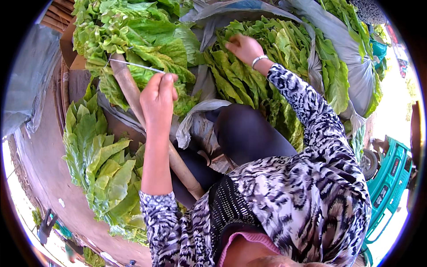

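Note:
My left hand (157, 95) is closed, pinching a thin white string (138, 66) between thumb and fingers. The taut string runs left to the upper part of a wooden pole (126, 86), which slants down past my left forearm to my lap. A thick bunch of large green leaves (153, 42) hangs about the pole's upper end, beside the string. My right hand (249, 50) is over a heap of long green leaves (280, 42) at the upper right. Its fingers are curled in at the heap's near-left edge; what they hold, if anything, cannot be made out.
Grey plastic sheeting (344, 49) wraps the leaf heap. More broad leaves (106, 169) lie on the ground at my left. My bent knee (249, 129) sits below the heap. A green vehicle (389, 178) stands at the far right; a cardboard box (69, 46) is at the upper left.

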### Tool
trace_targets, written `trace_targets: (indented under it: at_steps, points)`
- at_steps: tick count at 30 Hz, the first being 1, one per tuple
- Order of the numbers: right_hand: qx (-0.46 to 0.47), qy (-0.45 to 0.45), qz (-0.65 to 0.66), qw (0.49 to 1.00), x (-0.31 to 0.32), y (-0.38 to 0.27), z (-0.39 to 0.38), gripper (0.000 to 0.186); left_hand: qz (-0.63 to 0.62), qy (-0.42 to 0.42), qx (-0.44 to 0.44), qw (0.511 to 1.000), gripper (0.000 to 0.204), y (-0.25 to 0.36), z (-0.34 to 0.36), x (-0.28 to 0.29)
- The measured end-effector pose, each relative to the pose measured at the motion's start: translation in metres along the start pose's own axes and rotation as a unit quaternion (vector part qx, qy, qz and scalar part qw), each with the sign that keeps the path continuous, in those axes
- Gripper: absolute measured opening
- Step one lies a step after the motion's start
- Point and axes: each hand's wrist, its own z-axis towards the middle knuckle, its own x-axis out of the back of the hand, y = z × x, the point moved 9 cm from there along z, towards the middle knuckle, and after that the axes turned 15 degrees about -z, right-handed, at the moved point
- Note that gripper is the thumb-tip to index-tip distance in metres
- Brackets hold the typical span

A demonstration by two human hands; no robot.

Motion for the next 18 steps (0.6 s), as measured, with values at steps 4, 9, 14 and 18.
trace_targets:
  at_steps: [4, 9, 14, 18]
  points:
    - [-0.009, -0.085, -0.251, 0.964, -0.093, 0.000, -0.028, 0.077, -0.002, 0.000, 0.005, 1.000, 0.023, 0.005, 0.007, -0.002]
    - [0.028, 0.037, -0.355, 0.934, -0.154, 0.000, -0.035, 0.073, -0.020, -0.013, -0.012, 1.000, 0.022, 0.002, 0.005, -0.002]
    - [-0.071, 0.128, -0.352, 0.924, -0.152, 0.040, -0.020, 0.038, 0.017, -0.001, 0.006, 1.000, 0.024, -0.003, 0.008, 0.001]
    - [-0.143, 0.070, -0.294, 0.942, -0.149, 0.055, -0.015, 0.026, 0.028, -0.018, 0.009, 0.999, 0.024, -0.001, 0.010, 0.000]
